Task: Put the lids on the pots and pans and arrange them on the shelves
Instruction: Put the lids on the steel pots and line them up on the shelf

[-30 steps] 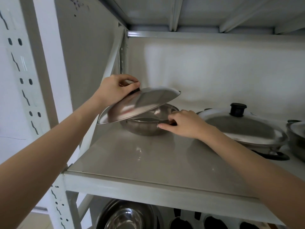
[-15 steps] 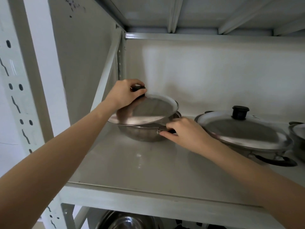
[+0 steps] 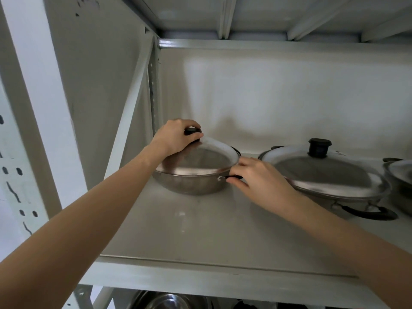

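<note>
White shelf (image 3: pixel 200 237) bears a steel pot (image 3: pixel 191 182); left hand (image 3: pixel 176 137) grips its lid knob (image 3: pixel 192 131), right hand (image 3: pixel 260 179) pinches its handle (image 3: pixel 233 176).

Both arms reach forward, bare to the elbow. Left hand (image 3: pixel 176 137) curled, fingers closed around a knob. Right hand (image 3: pixel 256 177) pinching with fingertips (image 3: pixel 231 179), palm down.

No readable text, labels, brands or numbers anywhere — pots, lids, shelf all unmarked

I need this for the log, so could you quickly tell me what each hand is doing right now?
Left hand: closed on the lid's black knob.
Right hand: pinching the pot's side handle.
</note>
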A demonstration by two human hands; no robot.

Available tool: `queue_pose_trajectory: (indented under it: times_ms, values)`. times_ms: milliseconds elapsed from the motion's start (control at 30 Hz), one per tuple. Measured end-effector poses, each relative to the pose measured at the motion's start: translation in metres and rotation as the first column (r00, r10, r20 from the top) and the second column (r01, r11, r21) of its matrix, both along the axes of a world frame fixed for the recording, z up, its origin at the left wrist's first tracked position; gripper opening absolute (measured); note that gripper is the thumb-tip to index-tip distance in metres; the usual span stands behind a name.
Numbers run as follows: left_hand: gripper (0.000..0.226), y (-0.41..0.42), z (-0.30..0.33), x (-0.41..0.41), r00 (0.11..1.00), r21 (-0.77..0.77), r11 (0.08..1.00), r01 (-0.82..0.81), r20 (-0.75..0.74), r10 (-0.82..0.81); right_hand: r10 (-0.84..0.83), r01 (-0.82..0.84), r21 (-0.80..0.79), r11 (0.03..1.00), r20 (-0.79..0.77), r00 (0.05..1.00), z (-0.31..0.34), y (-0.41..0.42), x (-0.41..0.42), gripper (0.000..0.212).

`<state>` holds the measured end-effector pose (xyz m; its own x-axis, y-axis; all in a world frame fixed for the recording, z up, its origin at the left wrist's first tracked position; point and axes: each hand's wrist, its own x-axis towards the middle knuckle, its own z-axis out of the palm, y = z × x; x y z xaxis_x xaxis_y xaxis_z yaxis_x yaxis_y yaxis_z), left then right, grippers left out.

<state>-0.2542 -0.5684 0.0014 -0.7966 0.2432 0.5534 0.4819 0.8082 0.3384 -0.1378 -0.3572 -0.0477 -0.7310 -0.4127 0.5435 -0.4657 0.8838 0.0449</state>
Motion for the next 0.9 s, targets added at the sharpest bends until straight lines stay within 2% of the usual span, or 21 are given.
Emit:
queue_pose_trajectory:
  times_ms: [400, 633, 900]
  values:
    - [0.031, 0.004, 0.000, -0.007, 1.000, 0.000, 1.000, -0.022, -0.004, 0.022, 0.073, -0.068, -0.051, 0.996, 0.091, 0.993, 0.004, 0.009, -0.008, 0.020]
    - [0.032, 0.005, -0.004, -0.005, 0.998, -0.065, 0.997, -0.049, -0.054, 0.045, 0.075, -0.062, -0.121, 0.991, 0.103, 0.992, 0.004, 0.014, -0.006, 0.015]
    - [0.034, 0.002, 0.000, -0.003, 0.993, -0.175, 0.981, -0.080, -0.100, 0.063, 0.072, -0.063, -0.113, 0.992, 0.077, 0.994, 0.004, 0.014, -0.006, 0.015]
